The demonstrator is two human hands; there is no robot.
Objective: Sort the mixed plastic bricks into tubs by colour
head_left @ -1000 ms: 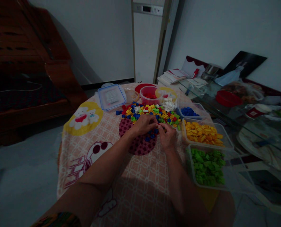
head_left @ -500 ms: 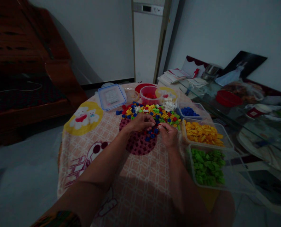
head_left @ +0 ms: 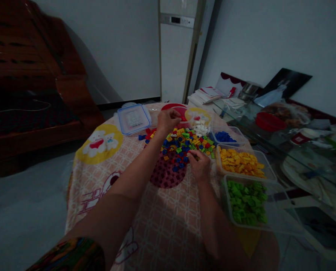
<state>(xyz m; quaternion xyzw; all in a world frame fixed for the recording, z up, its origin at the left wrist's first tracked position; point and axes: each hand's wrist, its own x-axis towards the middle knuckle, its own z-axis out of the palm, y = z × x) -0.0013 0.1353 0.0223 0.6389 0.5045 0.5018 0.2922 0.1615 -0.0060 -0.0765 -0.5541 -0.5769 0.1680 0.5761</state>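
My left hand [head_left: 168,121] reaches over the near left rim of a round clear tub [head_left: 188,122] with red toy bricks [head_left: 183,117] in it. Its fingers are pinched together; what they hold, if anything, is hidden. My right hand [head_left: 200,165] is closed at the near right side of a loose pile of mixed toy bricks [head_left: 182,140], with a small red brick [head_left: 188,152] showing at its fingertips. The pile is yellow, blue, green, red and white, and lies on a patterned tablecloth [head_left: 168,214]. White bricks [head_left: 201,128] are heaped behind it.
Along the right side stand clear boxes of blue bricks [head_left: 224,137], yellow bricks [head_left: 240,162] and green bricks [head_left: 247,201]. A blue-rimmed lid [head_left: 134,119] lies at the back left. Beyond the right edge is a cluttered glass table [head_left: 249,128]; a wooden bench [head_left: 35,90] is at the left.
My left hand has moved from the brick pile up and away to the round tub of red bricks. My right hand stays beside the pile, and the view has tilted slightly.
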